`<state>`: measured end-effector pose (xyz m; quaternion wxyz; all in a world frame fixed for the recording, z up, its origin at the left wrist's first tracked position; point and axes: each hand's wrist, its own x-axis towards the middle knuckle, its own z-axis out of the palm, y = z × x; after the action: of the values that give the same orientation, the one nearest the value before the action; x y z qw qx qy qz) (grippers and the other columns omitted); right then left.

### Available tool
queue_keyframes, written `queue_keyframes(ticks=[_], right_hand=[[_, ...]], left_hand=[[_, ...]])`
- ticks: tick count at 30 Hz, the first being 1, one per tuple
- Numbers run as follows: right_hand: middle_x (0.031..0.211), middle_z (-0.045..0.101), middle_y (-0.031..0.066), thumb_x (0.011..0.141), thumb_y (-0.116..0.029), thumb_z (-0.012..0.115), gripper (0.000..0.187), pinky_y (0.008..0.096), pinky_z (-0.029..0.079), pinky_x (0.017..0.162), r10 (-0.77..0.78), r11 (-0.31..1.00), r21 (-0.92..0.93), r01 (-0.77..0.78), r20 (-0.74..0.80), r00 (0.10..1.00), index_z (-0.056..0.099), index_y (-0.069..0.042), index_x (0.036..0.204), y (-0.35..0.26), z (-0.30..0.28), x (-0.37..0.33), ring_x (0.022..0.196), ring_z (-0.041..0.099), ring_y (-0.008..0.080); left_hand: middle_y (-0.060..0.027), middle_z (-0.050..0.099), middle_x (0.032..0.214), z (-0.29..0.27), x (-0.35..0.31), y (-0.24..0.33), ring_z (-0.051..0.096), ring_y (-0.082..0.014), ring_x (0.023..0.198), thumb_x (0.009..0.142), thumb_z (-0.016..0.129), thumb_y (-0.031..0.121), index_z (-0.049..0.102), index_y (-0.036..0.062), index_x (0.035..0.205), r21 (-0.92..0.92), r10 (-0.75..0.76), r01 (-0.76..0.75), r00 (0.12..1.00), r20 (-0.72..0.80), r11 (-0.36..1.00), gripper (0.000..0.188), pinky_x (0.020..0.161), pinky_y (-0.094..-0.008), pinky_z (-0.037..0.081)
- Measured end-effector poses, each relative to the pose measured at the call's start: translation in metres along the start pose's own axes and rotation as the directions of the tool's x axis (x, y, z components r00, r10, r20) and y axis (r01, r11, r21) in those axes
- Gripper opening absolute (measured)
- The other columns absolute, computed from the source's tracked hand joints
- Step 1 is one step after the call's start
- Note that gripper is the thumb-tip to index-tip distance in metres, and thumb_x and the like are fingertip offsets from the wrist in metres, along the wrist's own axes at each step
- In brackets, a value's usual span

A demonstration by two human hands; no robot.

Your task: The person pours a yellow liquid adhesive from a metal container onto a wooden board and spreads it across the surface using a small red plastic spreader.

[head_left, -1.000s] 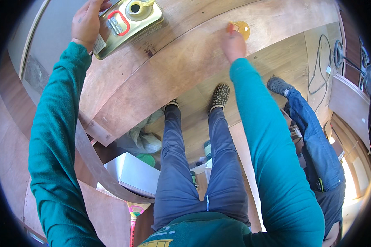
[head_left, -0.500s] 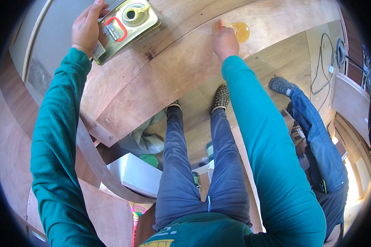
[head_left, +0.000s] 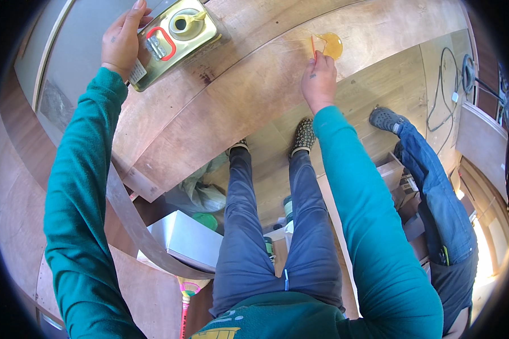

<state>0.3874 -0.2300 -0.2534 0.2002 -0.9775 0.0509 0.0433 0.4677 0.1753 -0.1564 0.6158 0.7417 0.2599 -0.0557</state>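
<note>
My left hand [head_left: 120, 42] grips the left side of a rectangular metal can [head_left: 193, 47], some of its fingers hidden behind it. The can's top carries a red handle [head_left: 168, 46] and a yellowish spout [head_left: 191, 21] with an open mouth. My right hand [head_left: 319, 83] pinches a thin orange-red spreader [head_left: 314, 47], tilted against a pale wooden board [head_left: 249, 93]. Beside the spreader lies an amber, glossy puddle of what looks like glue [head_left: 335, 47]. Thin strands trail left from it over the wood.
A grey sheet [head_left: 82, 51] lies at the far left. Another person's leg in jeans [head_left: 430, 175] and a grey clog [head_left: 385, 117] are at the right, near a black cable [head_left: 448, 85]. Close to my legs are a white box [head_left: 195, 240] and a broom [head_left: 185, 299].
My right hand has drawn back towards me and slightly right, with the spreader now upright at the puddle's left edge. Strands of amber liquid now show. The can has barely shifted.
</note>
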Motion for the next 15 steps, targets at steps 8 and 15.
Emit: queue_keyframes(ticks=[8,15], right_hand=[[0.109,0.064,0.0136,0.093,-0.019,0.057,0.024,0.0508,0.049,0.088,-0.150,0.972,-0.110,0.206,0.381,0.912,0.068,-0.008,0.112,0.010,-0.021,-0.030,0.103,0.060,0.0379],[0.110,0.065,0.0128,0.094,-0.020,0.053,0.026,0.0534,0.050,0.086,-0.263,0.944,-0.124,0.306,0.278,0.924,0.068,-0.012,0.114,-0.007,-0.015,0.046,0.104,0.061,0.0378]], left_hand=[[-0.0124,0.069,0.111,-0.002,-0.002,0.003,0.064,-0.0176,0.100,0.099,0.060,0.044,0.070,-0.0016,0.119,0.178,0.071,-0.071,0.997,0.007,0.981,0.051,0.093,-0.0284,0.049],[-0.0126,0.070,0.111,0.005,-0.008,0.011,0.064,-0.0179,0.099,0.099,0.059,0.047,0.071,-0.0002,0.119,0.104,0.019,-0.017,1.000,-0.019,0.994,0.053,0.092,-0.0286,0.049]])
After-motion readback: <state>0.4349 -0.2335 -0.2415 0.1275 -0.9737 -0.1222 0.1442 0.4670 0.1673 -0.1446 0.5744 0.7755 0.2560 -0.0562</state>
